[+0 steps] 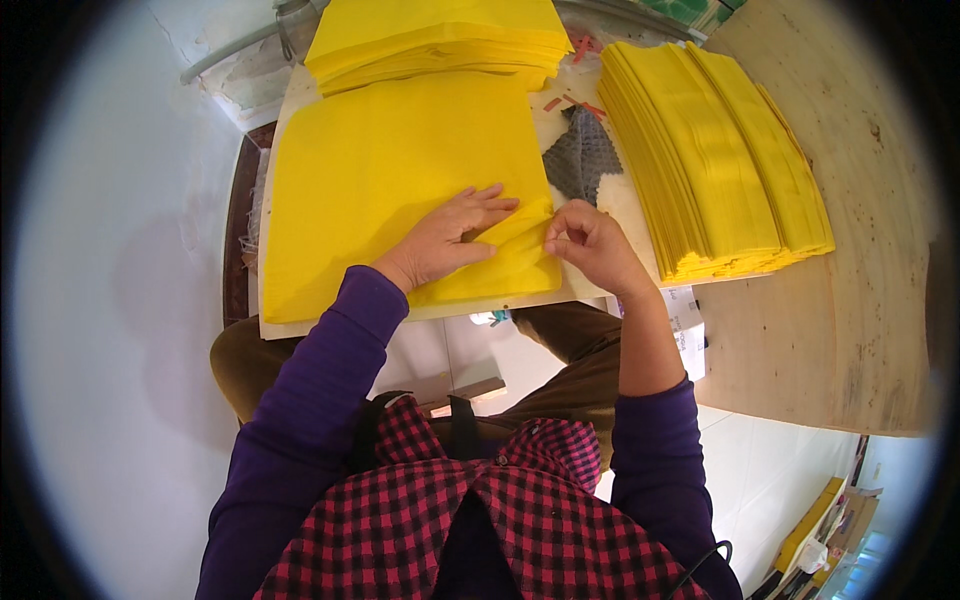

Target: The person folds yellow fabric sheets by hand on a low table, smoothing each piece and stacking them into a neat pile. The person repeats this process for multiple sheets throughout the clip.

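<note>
The right hand [595, 245] has its grip closed to a small pinch, thumb against forefinger, at the right side of the yellow cloth [400, 140], and seems to have a bit of its edge between the tips, though the pinched part itself is hidden; the left hand [440, 240] lies palm down on the same cloth, its grip loose and spread, with no hold on anything; that flat palm probably steadies the cloth against the tug of the pinch, since small folds run between the two hands; the cloth lies spread near the desk's near edge [540, 298], reaching almost to its near left corner, perhaps so that both hands can work it without a stretch; whether it is one layer or several is hard to tell; beyond it, toward the desk's far edge, sits a thick yellow stack [430, 40], squared up and likely kept there to leave the near part for handling; along the desk's right edge stand folded yellow bundles [690, 150] in long rows, pressed side by side, which probably keeps their folds tight; between these and the cloth lie a grey cloth [583, 155] and some red strips [580, 100]; past the right edge rises a broad wooden board [800, 330].
</note>
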A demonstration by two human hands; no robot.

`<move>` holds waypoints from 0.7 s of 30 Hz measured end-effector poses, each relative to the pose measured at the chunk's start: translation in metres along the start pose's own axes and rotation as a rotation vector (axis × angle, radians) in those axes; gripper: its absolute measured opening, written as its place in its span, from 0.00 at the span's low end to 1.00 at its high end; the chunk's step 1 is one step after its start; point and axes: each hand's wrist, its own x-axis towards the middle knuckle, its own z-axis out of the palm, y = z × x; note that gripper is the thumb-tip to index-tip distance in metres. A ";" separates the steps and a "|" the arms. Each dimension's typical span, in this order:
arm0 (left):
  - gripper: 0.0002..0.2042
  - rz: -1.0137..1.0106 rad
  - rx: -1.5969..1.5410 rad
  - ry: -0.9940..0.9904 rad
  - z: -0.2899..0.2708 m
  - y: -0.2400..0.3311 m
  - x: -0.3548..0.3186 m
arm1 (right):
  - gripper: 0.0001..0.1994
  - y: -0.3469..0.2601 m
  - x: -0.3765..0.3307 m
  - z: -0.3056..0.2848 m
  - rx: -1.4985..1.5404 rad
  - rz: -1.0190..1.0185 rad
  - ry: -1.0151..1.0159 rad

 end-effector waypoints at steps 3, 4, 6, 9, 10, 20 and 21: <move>0.28 0.048 0.036 -0.003 -0.001 0.002 0.000 | 0.07 -0.005 0.006 0.000 0.055 0.046 0.022; 0.30 0.053 0.039 -0.001 -0.001 0.003 0.000 | 0.07 -0.007 0.008 0.000 0.033 0.023 0.028; 0.32 0.058 0.045 0.001 -0.001 0.006 0.000 | 0.07 -0.010 0.012 0.000 0.003 -0.004 0.028; 0.36 0.062 0.046 0.021 -0.002 0.009 0.000 | 0.07 -0.014 0.017 0.003 0.017 -0.016 0.053; 0.36 0.055 0.037 0.028 -0.001 0.010 -0.001 | 0.07 -0.016 0.019 0.004 0.001 0.002 0.066; 0.32 0.021 -0.080 0.051 -0.002 0.004 -0.001 | 0.08 -0.004 -0.001 0.002 0.230 0.135 0.216; 0.31 0.005 -0.112 0.061 -0.001 0.004 -0.001 | 0.09 -0.001 -0.007 0.001 0.285 0.219 0.204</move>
